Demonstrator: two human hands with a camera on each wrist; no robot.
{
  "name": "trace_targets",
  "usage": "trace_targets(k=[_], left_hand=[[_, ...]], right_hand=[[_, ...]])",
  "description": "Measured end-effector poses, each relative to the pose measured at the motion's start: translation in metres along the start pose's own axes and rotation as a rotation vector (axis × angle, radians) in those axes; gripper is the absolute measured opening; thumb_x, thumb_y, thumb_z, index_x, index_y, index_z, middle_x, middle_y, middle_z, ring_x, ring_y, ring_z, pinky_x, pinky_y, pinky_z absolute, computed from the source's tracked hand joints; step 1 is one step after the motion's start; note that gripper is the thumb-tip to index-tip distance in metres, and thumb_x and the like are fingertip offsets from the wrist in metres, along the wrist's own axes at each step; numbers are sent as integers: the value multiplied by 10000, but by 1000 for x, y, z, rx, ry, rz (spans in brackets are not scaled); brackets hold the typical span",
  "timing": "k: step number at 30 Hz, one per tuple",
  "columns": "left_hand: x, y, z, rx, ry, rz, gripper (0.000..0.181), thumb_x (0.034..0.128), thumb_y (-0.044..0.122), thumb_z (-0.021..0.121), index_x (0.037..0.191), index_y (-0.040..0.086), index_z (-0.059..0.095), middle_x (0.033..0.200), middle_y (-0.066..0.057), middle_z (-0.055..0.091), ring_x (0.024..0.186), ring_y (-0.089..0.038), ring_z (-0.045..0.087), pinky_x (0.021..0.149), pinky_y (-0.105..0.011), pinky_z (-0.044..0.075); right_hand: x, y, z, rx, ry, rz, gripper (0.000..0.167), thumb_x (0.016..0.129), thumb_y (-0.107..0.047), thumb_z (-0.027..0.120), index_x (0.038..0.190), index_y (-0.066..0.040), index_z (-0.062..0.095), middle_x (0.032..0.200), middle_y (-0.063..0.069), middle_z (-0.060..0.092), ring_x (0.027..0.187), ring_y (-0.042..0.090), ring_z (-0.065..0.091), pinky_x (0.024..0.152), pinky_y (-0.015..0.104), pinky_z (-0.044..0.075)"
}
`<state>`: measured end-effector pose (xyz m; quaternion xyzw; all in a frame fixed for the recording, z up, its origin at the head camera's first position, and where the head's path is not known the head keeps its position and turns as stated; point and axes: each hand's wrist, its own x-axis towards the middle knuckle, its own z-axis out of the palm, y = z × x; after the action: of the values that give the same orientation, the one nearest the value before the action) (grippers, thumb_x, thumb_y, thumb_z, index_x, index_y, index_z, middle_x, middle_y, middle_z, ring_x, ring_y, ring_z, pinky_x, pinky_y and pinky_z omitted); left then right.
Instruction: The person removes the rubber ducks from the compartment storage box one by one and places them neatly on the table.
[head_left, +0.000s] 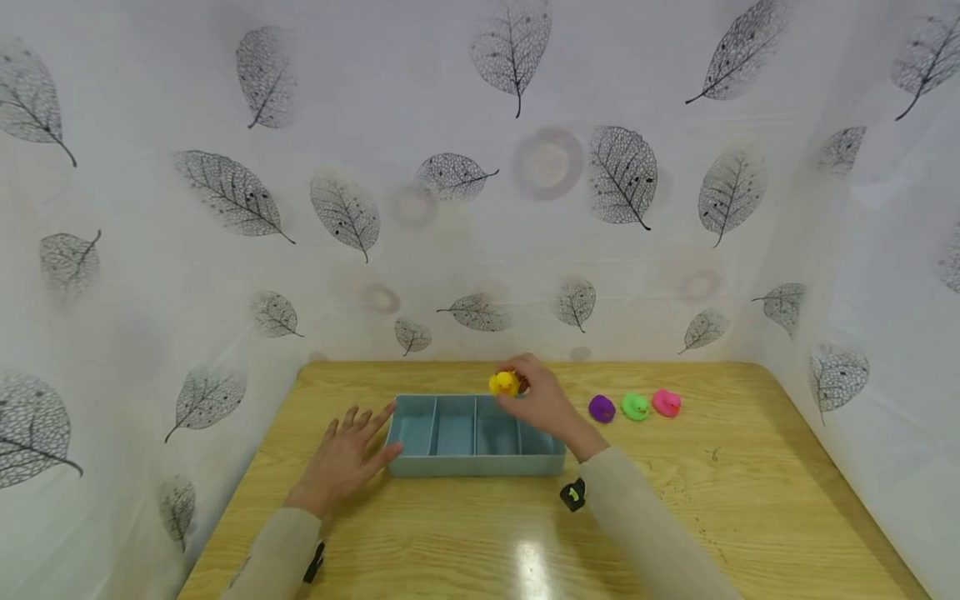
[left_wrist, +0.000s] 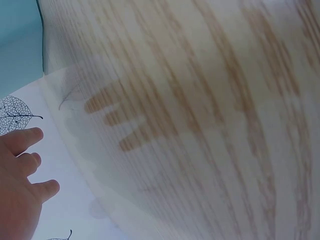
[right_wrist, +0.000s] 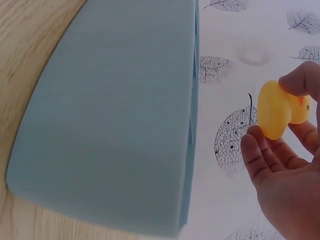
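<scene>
A yellow rubber duck (head_left: pixel 504 383) is pinched between the thumb and fingers of my right hand (head_left: pixel 542 404), above the far side of a blue-grey divided box (head_left: pixel 476 467). In the right wrist view the same rubber duck (right_wrist: pixel 275 112) shows beside the box's wall (right_wrist: pixel 105 115), with the right hand (right_wrist: pixel 295 185) curled about it. My left hand (head_left: pixel 347 454) has its fingers spread at the box's left end, thumb by the near left corner. In the left wrist view only part of the left hand (left_wrist: pixel 20 180) shows. The box's visible compartments hold nothing.
Right of the box, a purple duck (head_left: pixel 602 408), a green duck (head_left: pixel 635 407) and a pink duck (head_left: pixel 667 403) sit in a row on the wooden table (head_left: pixel 450 542). A white leaf-printed curtain (head_left: pixel 420 250) surrounds the table's back and sides.
</scene>
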<state>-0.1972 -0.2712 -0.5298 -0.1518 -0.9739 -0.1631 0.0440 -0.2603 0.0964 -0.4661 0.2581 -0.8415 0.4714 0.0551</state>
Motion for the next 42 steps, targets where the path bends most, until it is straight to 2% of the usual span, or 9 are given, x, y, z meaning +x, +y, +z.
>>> trace_targets(k=[5, 12, 17, 23, 33, 37, 42], left_hand=[[-1, -1, 1, -7, -8, -1, 750, 1043, 615, 523, 1687, 330, 263, 1590, -288, 475, 1550, -545, 297, 1216, -775, 213], [-1, -3, 2, -12, 8, 4, 750, 1041, 606, 534, 1685, 324, 273, 1585, -294, 479, 1549, -551, 294, 1205, -788, 214], [0, -5, 3, -1, 8, 6, 756, 1042, 612, 533, 1688, 331, 261, 1583, -288, 486, 1549, -549, 297, 1199, -791, 224], [2, -5, 2, 2, 13, 12, 755, 1040, 610, 539, 1686, 331, 268, 1574, -291, 495, 1547, -547, 303, 1202, -784, 233], [1, -3, 2, 13, 18, 18, 752, 1039, 613, 540, 1684, 326, 279, 1569, -290, 502, 1550, -542, 303, 1204, -778, 239], [1, -3, 2, 10, 15, 16, 754, 1038, 617, 537, 1684, 329, 277, 1577, -288, 494, 1552, -539, 300, 1206, -777, 237], [1, -3, 2, -3, 5, 9, 754, 1038, 620, 536, 1684, 335, 272, 1585, -289, 483, 1556, -540, 292, 1209, -780, 225]], right_hand=[[-6, 9, -9, -11, 17, 33, 409, 901, -134, 763, 1290, -66, 656, 1217, 102, 643, 954, 216, 603, 825, 290, 549], [-13, 16, -24, -10, 53, 15, 441, 895, -98, 770, 1319, -41, 663, 1253, 143, 651, 978, 231, 630, 864, 412, 598], [-17, 21, -34, -20, 67, 29, 471, 896, -98, 769, 1356, -59, 676, 1304, 159, 648, 969, 226, 635, 862, 380, 590], [-24, 30, -48, -30, 110, 67, 460, 886, -97, 779, 1338, -77, 693, 1262, 139, 656, 969, 231, 647, 859, 336, 599], [-43, 47, -78, -69, 167, 101, 464, 894, -39, 759, 1352, -35, 683, 1331, 182, 647, 1019, 265, 649, 889, 240, 593], [-52, 55, -89, -78, 178, 142, 465, 897, -30, 750, 1356, -26, 678, 1300, 180, 646, 1044, 266, 646, 891, 191, 574], [-62, 63, -103, -98, 185, 184, 473, 910, -48, 747, 1372, -2, 656, 1308, 192, 633, 1079, 277, 624, 899, 190, 559]])
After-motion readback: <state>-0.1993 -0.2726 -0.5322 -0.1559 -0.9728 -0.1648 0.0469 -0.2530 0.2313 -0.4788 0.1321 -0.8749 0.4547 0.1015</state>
